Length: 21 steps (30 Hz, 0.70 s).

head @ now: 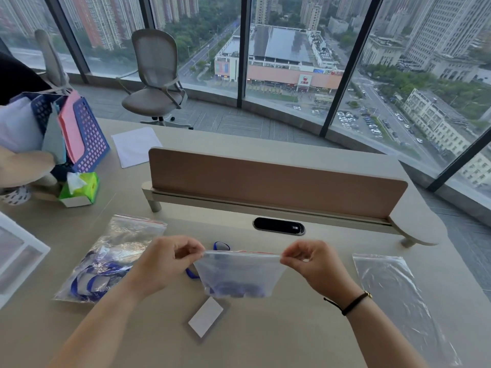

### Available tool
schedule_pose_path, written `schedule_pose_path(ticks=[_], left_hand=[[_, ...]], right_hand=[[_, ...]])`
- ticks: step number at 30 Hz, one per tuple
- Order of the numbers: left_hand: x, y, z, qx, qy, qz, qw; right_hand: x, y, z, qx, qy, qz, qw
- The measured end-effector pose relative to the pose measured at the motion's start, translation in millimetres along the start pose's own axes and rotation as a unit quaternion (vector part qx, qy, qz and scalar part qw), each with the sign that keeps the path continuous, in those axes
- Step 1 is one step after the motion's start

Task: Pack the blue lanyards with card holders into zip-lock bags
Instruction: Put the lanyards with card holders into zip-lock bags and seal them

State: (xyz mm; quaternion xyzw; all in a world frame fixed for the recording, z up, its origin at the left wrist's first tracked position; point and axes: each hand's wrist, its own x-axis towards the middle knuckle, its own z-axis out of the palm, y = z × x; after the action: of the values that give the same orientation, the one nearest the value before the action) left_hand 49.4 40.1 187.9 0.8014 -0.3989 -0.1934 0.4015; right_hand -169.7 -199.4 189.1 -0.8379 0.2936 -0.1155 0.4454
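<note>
Above the bench (265,349), a person's left hand (162,264) and right hand (313,264) each pinch 1 end of the zip strip of a bag (236,274), fingers curled on its top corners and the strip stretched level between them. A blue lanyard (235,288) lies bunched in the bag's bottom; whether the seal is already pressed shut cannot be told. To close it well, the judgement is to keep the strip taut and run pinched fingers along it end to end, squeezing out air first. Another loop of lanyard (221,245) shows at 12 o'clock behind the bag, and a white card (206,316) lies loose at 6 o'clock. A filled bag (111,258) rests at 9 o'clock, a spare bag (396,296) at 3 o'clock.
</note>
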Motion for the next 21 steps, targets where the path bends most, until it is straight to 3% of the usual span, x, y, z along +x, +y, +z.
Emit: schedule_pose_path(ticks=[8,14,21], left_hand=[[-32,-48,-66,-0.136,0.085,-0.092,0.983],[-58,-96,-142,-0.111,0.180,-0.142,0.967],[-75,-163,-222,-0.086,0.247,-0.175,0.949]], right_hand=[[18,-55,60,0.091,-0.102,-0.013,0.991],[44,-111,152,0.151,-0.161,-0.020,0.975],[65,-170,247,0.112,-0.213,-0.061,0.969]])
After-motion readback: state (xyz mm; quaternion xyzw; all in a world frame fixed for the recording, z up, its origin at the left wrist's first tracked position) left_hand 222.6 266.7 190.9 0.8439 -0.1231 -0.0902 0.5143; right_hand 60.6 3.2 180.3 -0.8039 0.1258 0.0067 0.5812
